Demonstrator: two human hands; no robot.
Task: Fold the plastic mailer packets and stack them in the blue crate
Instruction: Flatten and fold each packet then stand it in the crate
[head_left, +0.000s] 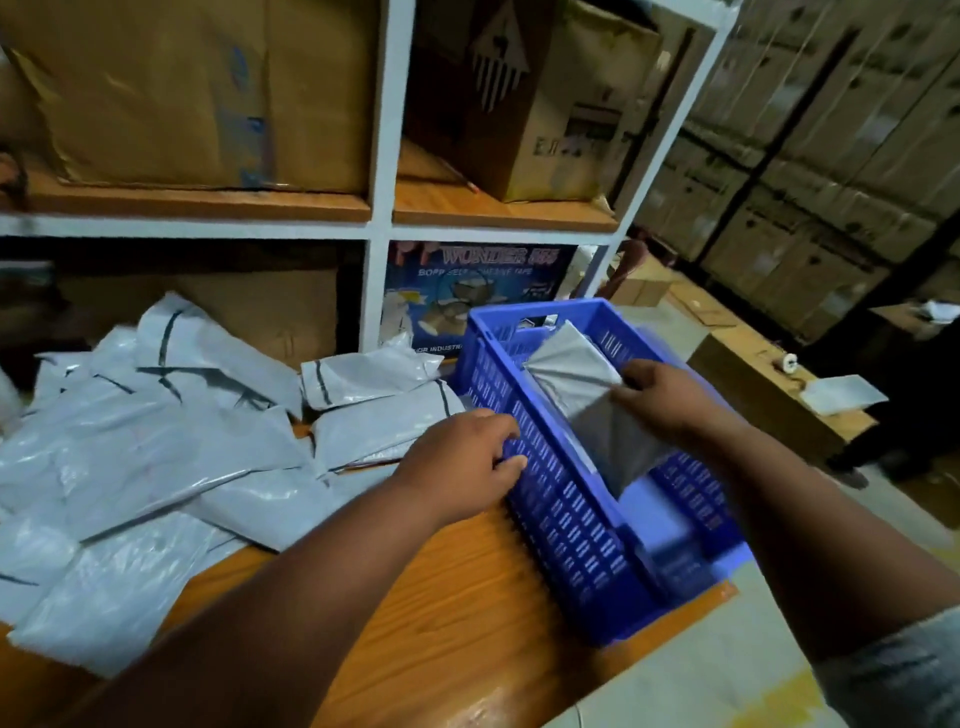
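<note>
Folded mailer (597, 395) is held inside blue crate (566, 519) by right hand (670, 397) fingers; crate wall is gripped by left hand (462, 462).

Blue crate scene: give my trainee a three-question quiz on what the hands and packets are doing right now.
1. True or false: the right hand holds a folded grey packet inside the blue crate.
2. The left hand grips: A) the crate's near wall B) a shelf post C) a cardboard box.
3. Where do the unfolded packets lie?

Key: 1 true; 2 A; 3 heaped on the wooden table, left of the crate.
</note>
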